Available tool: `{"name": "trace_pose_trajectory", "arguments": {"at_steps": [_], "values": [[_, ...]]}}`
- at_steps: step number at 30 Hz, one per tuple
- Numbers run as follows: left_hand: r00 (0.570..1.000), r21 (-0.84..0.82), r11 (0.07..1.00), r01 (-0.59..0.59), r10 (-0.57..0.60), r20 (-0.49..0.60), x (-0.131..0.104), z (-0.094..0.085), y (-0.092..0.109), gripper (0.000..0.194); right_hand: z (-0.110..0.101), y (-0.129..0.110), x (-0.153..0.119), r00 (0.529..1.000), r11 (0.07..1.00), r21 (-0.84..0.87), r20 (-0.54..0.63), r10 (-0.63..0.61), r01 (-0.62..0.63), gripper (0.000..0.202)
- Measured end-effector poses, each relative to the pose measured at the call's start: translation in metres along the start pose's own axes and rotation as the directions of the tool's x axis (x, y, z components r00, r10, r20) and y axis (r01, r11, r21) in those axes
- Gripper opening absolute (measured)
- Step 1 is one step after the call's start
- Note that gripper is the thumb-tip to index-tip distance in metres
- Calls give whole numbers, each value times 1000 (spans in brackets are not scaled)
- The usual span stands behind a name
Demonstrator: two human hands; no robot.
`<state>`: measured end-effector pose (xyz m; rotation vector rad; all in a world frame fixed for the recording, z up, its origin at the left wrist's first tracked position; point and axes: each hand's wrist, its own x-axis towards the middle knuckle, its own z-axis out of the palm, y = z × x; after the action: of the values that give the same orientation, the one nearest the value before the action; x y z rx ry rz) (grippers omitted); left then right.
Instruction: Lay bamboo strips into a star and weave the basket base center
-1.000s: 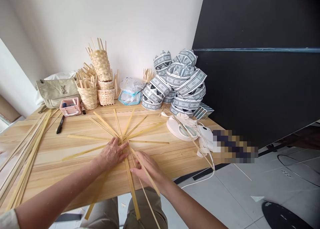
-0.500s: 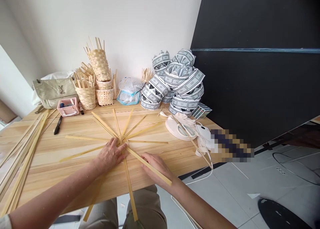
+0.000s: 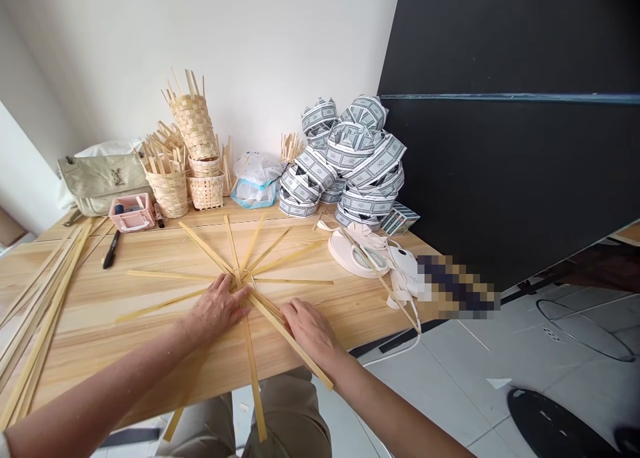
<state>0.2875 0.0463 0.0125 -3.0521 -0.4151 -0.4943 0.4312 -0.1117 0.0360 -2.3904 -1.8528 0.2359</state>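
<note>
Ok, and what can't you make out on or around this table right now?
All in the head view:
- Where the bamboo strips cross: partly hidden by the left hand.
- Fingertips of the right hand: curled out of sight beneath it.
- Loose strips: some ends cut off by the left edge.
- Plastic bag: contents obscured by cloudy, crumpled plastic.
- Masked object: covered by pixel blocks.

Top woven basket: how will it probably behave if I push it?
The top basket likely tips easily, leaning atop other baskets. Woven from thin strips, it should be light. The ends sticking up may bend or snag.
</note>
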Motion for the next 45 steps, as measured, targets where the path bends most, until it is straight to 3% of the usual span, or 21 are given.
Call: {"name": "trace_pose_trajectory", "arguments": {"at_steps": [4,10,14,21,25,27,29,31,33,35,36,41,45], "values": [[1000,7,1000,-10,10,-5,-1,1,-2,31,1,1,2,1000,995,-101,0,-11,10,20],[1000,11,1000,-24,24,-14,-4,1,-2,32,6,19,7,989,992,-88,-106,-100,91,21],[1000,31,999,-23,23,3,-4,-1,0,29,0,24,11,992,992,-87,-85,-97,90,19],[1000,34,999,-21,20,19,-4,-1,-1,32,-11,6,3,997,991,-117,-40,-62,57,19],[1000,62,998,-15,14,19,-5,1,-1,33,-9,-3,0,994,988,-144,-92,-63,50,18],[1000,67,998,2,-3,16,-5,2,0,33,-11,-7,0,997,1000,-26,-76,-8,6,19],[999,67,997,32,-34,19,-4,2,2,34,-14,-14,3,998,976,207,5,64,-63,15],[997,71,995,64,-67,37,-1,0,5,34,-16,-24,9,988,872,467,112,105,-146,9],[992,93,992,86,-94,87,2,-4,6,27,-14,-37,17,974,705,675,202,107,-217,6],[981,131,988,85,-106,162,6,-8,7,15,-7,-50,26,970,565,791,228,86,-236,5],[974,148,985,85,-114,197,7,-10,7,11,-1,-57,30,974,541,811,214,79,-222,5],[948,199,974,105,-159,276,12,-10,6,17,17,-73,36,1000,741,671,18,21,-27,7],[962,249,965,85,-144,231,8,-10,9,16,0,-63,29,987,875,459,-106,-119,155,15]]}}
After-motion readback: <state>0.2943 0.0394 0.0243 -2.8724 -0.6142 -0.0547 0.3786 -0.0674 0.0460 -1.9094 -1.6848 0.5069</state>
